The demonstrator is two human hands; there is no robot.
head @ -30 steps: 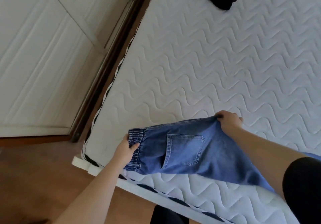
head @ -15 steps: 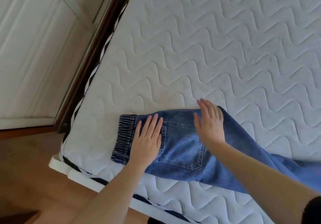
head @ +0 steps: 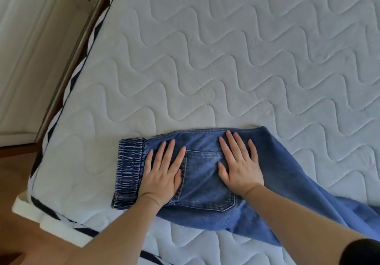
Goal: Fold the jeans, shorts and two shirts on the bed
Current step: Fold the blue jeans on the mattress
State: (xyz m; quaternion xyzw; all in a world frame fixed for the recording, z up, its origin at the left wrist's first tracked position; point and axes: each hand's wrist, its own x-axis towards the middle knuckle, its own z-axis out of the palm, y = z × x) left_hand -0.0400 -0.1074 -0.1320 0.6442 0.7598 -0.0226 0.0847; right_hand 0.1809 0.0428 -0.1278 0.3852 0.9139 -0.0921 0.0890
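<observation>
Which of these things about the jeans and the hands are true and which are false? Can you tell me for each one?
1. Both hands lie flat on the jeans. True: the left hand and right hand press down with straight fingers.
2. The stretchy waistband points toward the right hand's side. False: it is on the left, beyond the left hand.
3. A back pocket shows between the two hands. True.
4. The jeans hang in the air. False: they rest on the white quilted mattress.
5. The right hand pinches a jeans leg. False: its fingers lie spread and flat on the denim.
</observation>
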